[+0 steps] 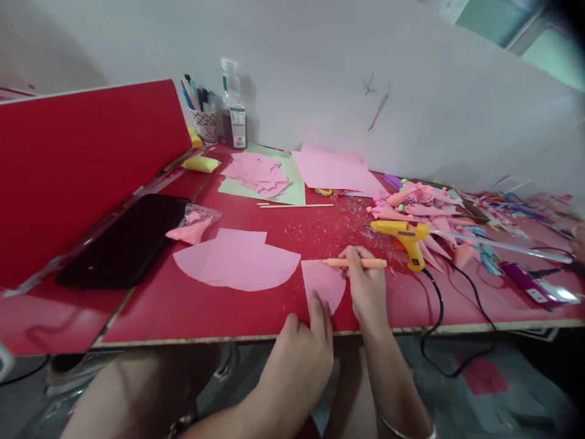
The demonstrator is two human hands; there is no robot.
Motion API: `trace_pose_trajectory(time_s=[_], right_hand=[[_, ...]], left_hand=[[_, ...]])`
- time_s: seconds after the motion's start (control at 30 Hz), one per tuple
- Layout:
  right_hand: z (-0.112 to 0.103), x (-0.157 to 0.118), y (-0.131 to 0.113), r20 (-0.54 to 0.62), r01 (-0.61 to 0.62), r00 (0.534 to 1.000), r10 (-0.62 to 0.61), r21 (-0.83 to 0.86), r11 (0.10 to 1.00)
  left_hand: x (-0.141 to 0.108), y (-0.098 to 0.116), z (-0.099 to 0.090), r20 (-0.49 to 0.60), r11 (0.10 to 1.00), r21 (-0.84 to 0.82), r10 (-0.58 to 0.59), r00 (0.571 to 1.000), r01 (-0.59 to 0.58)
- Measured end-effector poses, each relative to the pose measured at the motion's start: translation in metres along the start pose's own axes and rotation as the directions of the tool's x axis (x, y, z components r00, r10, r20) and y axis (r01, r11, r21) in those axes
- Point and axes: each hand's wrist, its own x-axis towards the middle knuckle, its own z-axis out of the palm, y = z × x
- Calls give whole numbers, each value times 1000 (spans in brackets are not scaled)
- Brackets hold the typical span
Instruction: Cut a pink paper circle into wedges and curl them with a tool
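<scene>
A pale orange marker (372, 263) is pinched in my right hand (365, 280). Its tip meets the top edge of a pink quarter-circle paper piece (325, 280) near the table's front edge. My left hand (308, 347) presses that piece from below with its fingers stretched out flat, holding nothing. To the left, larger half-round pink paper pieces (237, 262) overlap a squarer sheet. A small clear bag with a pink cone (192, 228) lies beyond them, against a black phone-like slab (125, 241).
Right of my hands lies a yellow glue gun (404, 235), its cord dropping off the edge. Behind it are pink cones (420, 204); a purple power strip (532, 283) is further right. Pink scraps (258, 174), thin sticks (297, 205), a bottle (235, 113) and a pen cup (204, 125) stand behind.
</scene>
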Motion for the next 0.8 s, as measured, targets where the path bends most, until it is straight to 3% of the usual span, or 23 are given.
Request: trace_pose_trajectory(time_s=[0.27, 0.37, 0.5, 0.8], right_hand=[[1, -1, 3, -131, 7, 991, 13, 151, 989], [1, -3, -1, -52, -20, 998, 29, 160, 987], [-4, -6, -6, 94, -67, 994, 58, 95, 993], [-7, -9, -6, 236, -104, 967, 96, 23, 994]], left_hand=[[0, 8, 2, 45, 1000, -16, -24, 999, 24], [2, 5, 3, 93, 999, -33, -32, 995, 35], [3, 1, 4, 80, 998, -53, -22, 997, 26], [1, 6, 2, 57, 998, -68, -5, 998, 9]])
